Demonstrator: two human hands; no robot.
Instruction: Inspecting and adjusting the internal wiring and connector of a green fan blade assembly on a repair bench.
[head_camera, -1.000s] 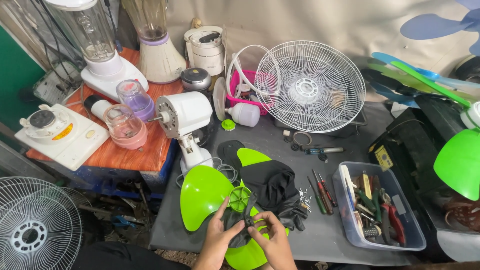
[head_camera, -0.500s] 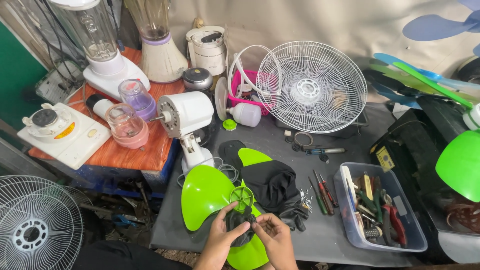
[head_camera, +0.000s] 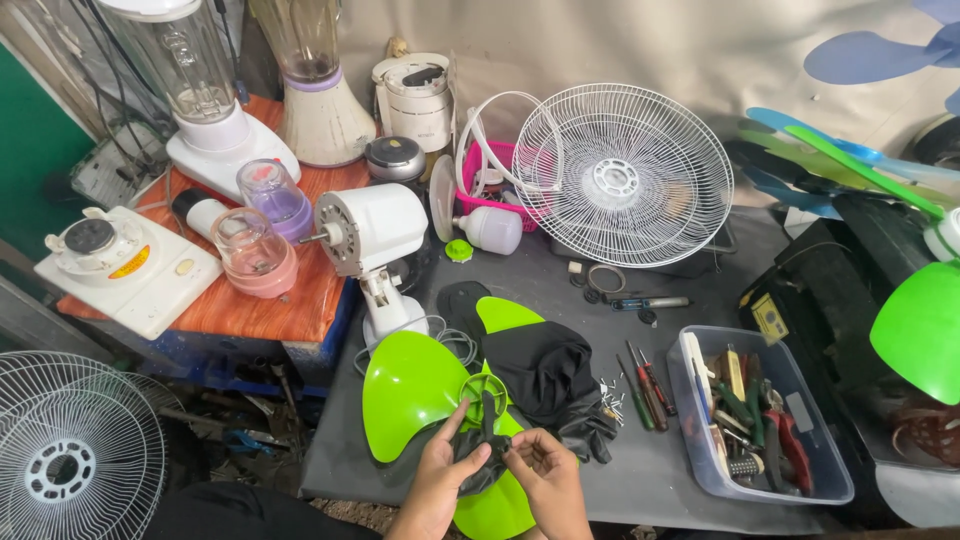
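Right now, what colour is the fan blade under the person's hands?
Bright lime green fan blade, seen best in the head view.

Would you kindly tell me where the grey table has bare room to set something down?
Bare grey table shows between the wire grille and black cloth, and below the screwdrivers beside the bin. Around both hands and the green blade it is crowded.

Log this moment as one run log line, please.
left hand: pinching dark cloth | right hand: pinching same cloth | under: bright green plastic fan blade
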